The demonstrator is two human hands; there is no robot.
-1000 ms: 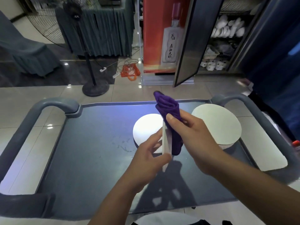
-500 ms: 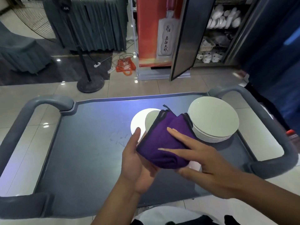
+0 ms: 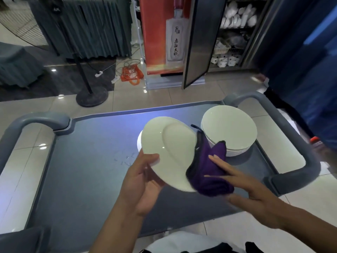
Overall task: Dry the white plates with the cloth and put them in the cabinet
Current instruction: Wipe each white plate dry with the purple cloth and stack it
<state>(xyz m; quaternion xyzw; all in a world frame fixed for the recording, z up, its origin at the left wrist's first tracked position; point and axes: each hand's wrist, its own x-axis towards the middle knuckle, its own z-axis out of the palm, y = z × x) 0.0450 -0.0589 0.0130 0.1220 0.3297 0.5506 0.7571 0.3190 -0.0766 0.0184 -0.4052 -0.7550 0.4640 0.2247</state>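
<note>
My left hand (image 3: 144,181) holds a white plate (image 3: 167,150) by its lower left rim, thumb on its face, tilted up above the cart. A folded purple cloth (image 3: 207,172) lies against the plate's lower right part, and my right hand (image 3: 242,187) presses it there with straight fingers. Behind the cloth, a stack of white plates (image 3: 228,128) stands at the cart's right. Another white plate (image 3: 139,141) peeks out under the held one. The cabinet (image 3: 231,31) stands open beyond the cart, with white dishes on its shelves.
The grey cart (image 3: 87,161) has raised handles at the left (image 3: 32,119) and right (image 3: 299,161). The cabinet door (image 3: 198,39) swings out toward the cart. A fan stand (image 3: 91,95), an orange bag (image 3: 130,73) and cables lie on the floor behind.
The plate has turned from edge-on to face up. The cloth slid from covering it to its lower right part, with my right hand following. The view shifted slightly.
</note>
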